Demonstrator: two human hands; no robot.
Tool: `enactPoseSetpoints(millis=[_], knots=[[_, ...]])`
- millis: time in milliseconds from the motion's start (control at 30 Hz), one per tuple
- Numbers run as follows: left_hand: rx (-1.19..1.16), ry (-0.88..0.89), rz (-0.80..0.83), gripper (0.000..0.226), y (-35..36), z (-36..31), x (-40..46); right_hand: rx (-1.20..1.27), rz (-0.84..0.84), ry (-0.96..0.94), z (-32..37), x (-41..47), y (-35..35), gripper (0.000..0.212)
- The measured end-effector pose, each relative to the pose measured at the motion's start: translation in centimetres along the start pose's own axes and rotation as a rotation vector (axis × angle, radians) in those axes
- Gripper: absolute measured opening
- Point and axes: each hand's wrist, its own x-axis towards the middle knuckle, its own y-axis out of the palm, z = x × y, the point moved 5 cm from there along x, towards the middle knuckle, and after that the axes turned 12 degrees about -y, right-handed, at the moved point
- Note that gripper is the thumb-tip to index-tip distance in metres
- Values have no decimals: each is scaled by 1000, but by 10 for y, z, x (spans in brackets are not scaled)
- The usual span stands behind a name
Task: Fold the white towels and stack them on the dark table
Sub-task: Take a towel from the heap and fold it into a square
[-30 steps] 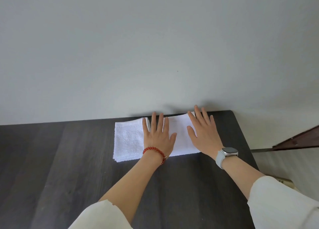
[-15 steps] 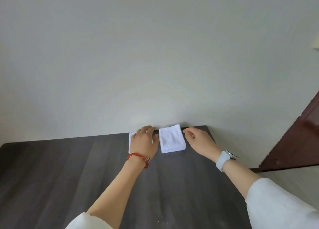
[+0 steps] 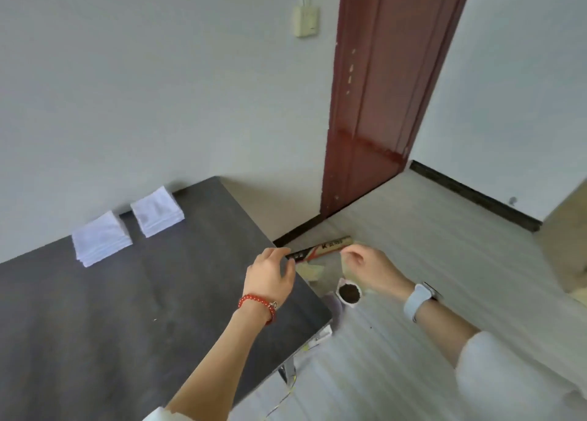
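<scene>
Two small stacks of folded white towels lie at the far edge of the dark table (image 3: 127, 309), against the wall: the left stack (image 3: 100, 238) and the right stack (image 3: 158, 211), a narrow gap between them. My left hand (image 3: 270, 277), with a red bead bracelet, hovers above the table's right edge, fingers loosely curled, holding nothing. My right hand (image 3: 365, 270), with a pale watch at the wrist, is out over the floor to the right of the table, fingers loosely curled and empty. Both hands are well away from the towels.
A dark red door (image 3: 381, 103) stands in the wall beyond the table's right end. On the floor beside the table lie a long flat box (image 3: 320, 249) and a small pot of dark soil (image 3: 348, 293). A metal table leg (image 3: 287, 371) shows below the near corner.
Both hands have left the towels and drawn back to the right, off the table's edge. The view has swung right, bringing in the door and floor. Two folded stacks now sit side by side.
</scene>
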Motion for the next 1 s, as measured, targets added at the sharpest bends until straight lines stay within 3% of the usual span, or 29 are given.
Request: enactPoseSetpoints(millis=[133,300,600,800,1000], knots=[[9,135,141,33,78,-100,-14,-66,-114,155,-79,-83,-93,21],[-20,332,301,30,203,-274,-49,-87,-298,314,-184,-198,-236,22],[-108,716,564,29,427,-591,-188,-115,-663,660,-358,-416,-478,23],[-76,869,694,27,546,-718,-231,-116,-811,797,-456,-492,-565,22],[-64,907,781,26,677,-832,-208,-109,-847,883,-579,-501,-651,23]])
